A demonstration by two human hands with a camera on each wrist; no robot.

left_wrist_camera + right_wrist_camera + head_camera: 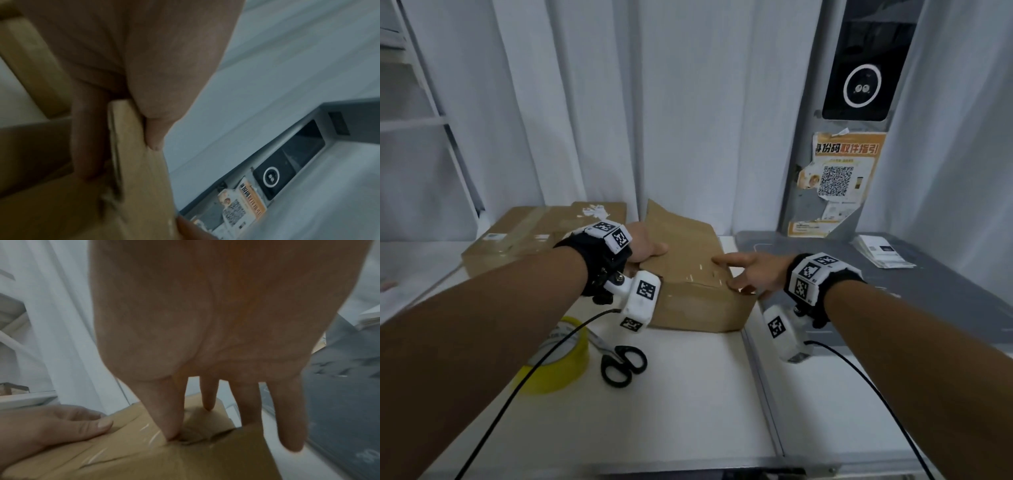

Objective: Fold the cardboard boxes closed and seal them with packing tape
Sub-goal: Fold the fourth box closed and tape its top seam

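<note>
Holding centre-back on the white table (688, 394): one brown cardboard box (698, 301), creased, its top flaps folded down but uneven, one flap (671, 219) at the far side standing up. My left hand (645, 246) grips the left top flap, thumb on the upper face and fingers curled beneath its edge, as the left wrist view shows. My right hand (753, 270) lies on the box's right top corner with fingers straight and spread; the thumb (166, 418) presses into the seam, the little finger hangs past the box's right edge. Behind and left of this box, a second cardboard box (517, 236), flat-topped, with clear tape and label remnants. Near side, left: a yellow roll of packing tape (558, 363), with black-handled scissors (619, 363) just beside it. Right: a grey counter (893, 308) bearing a stack of white papers (880, 253). Backdrop: white curtains (688, 102) and a grey post with a QR-code poster (839, 178).
</note>
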